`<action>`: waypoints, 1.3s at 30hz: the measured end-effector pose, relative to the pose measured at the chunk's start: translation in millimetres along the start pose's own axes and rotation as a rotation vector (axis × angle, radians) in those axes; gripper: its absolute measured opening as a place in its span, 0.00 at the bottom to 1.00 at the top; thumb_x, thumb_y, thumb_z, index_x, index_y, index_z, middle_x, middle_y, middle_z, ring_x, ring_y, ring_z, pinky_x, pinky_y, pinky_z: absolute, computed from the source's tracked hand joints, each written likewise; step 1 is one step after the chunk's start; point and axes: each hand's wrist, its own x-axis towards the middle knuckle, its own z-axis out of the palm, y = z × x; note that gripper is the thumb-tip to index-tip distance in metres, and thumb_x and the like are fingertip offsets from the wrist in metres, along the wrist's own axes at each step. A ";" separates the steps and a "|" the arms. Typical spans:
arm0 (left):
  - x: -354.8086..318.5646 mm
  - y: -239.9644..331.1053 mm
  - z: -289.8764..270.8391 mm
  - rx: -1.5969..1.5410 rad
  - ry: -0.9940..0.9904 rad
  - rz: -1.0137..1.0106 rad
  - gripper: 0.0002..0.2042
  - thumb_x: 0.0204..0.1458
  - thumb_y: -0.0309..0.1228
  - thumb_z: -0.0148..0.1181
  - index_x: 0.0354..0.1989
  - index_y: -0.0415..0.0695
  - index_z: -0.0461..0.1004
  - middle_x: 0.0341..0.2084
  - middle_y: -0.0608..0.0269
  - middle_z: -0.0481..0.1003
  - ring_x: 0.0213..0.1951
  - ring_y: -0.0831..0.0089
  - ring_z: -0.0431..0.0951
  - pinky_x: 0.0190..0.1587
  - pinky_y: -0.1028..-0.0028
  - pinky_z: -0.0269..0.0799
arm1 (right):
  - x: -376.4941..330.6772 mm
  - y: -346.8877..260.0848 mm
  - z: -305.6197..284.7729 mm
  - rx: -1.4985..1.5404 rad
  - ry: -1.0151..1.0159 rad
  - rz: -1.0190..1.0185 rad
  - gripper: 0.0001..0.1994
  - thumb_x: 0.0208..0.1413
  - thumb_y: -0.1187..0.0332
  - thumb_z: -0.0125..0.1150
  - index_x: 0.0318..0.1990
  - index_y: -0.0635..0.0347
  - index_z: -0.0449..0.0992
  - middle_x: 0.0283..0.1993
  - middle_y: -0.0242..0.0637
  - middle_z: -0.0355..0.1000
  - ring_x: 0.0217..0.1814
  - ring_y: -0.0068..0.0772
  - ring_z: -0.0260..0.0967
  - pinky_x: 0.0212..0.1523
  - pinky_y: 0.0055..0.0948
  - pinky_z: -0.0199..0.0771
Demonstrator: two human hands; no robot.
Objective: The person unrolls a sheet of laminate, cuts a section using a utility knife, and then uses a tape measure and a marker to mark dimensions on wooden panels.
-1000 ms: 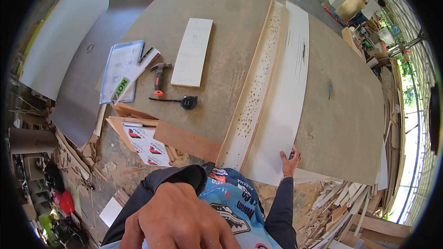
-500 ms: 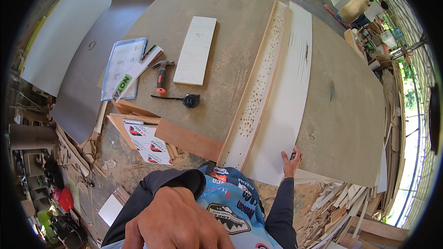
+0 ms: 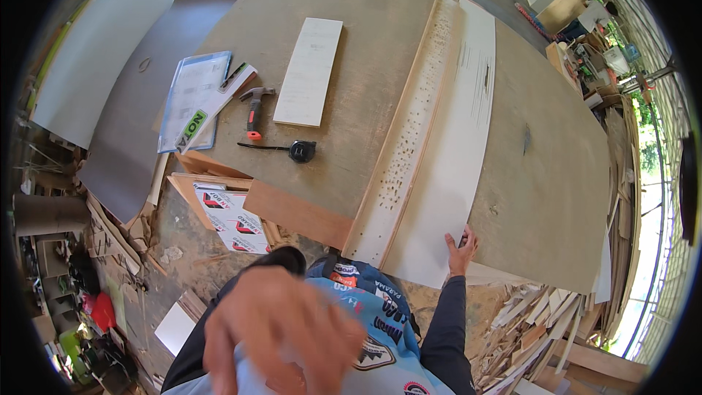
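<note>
Board (image 3: 457,153): lay long, white and flat on the tabletop (image 3: 545,197), its near end by the person's body, dark streaks at its far part.
Channel (image 3: 404,150): lay just left of it, wood-edged and dotted with small specks.
Right hand (image 3: 461,252): touched the white piece's right edge near that end, thumb and fingers a little apart; whether it gripped, I could not tell.
Left hand (image 3: 285,329): hung blurred in front of the shirt (image 3: 395,322), close to the camera; what it held, if anything, I could not tell.
Tools: hammer (image 3: 254,111) lay above the tape measure (image 3: 302,151), both well left.
</note>
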 end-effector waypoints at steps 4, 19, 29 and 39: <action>-47.6 -25.1 -55.9 0.585 0.742 -0.568 0.24 0.53 0.43 0.64 0.48 0.34 0.75 0.34 0.62 0.76 0.36 0.72 0.75 0.42 0.72 0.70 | 2.6 1.6 -1.2 -0.002 0.011 0.004 0.36 0.41 0.51 0.79 0.57 0.57 0.73 0.43 0.32 0.65 0.48 0.34 0.61 0.54 0.38 0.62; -217.2 -153.1 -181.4 1.851 0.755 -1.147 0.31 0.44 0.32 0.69 0.59 0.43 0.67 0.51 0.40 0.69 0.54 0.46 0.68 0.54 0.55 0.68 | 3.0 20.8 3.5 0.083 0.011 -0.027 0.33 0.44 0.64 0.77 0.59 0.62 0.71 0.48 0.38 0.65 0.51 0.37 0.62 0.53 0.37 0.66; -248.0 -179.5 -103.7 1.621 1.230 -0.695 0.30 0.50 0.28 0.61 0.64 0.38 0.61 0.61 0.41 0.64 0.60 0.42 0.67 0.63 0.56 0.64 | 8.8 18.9 -13.4 0.004 -0.146 -0.138 0.29 0.50 0.66 0.72 0.60 0.62 0.70 0.44 0.35 0.63 0.44 0.32 0.60 0.49 0.32 0.65; -396.4 -178.5 117.3 1.406 2.256 -0.397 0.13 0.58 0.29 0.54 0.47 0.34 0.74 0.34 0.50 0.79 0.35 0.59 0.81 0.38 0.66 0.75 | 53.3 47.3 -29.9 0.072 -0.309 -0.276 0.18 0.57 0.74 0.63 0.55 0.66 0.73 0.43 0.39 0.69 0.39 0.33 0.66 0.41 0.31 0.71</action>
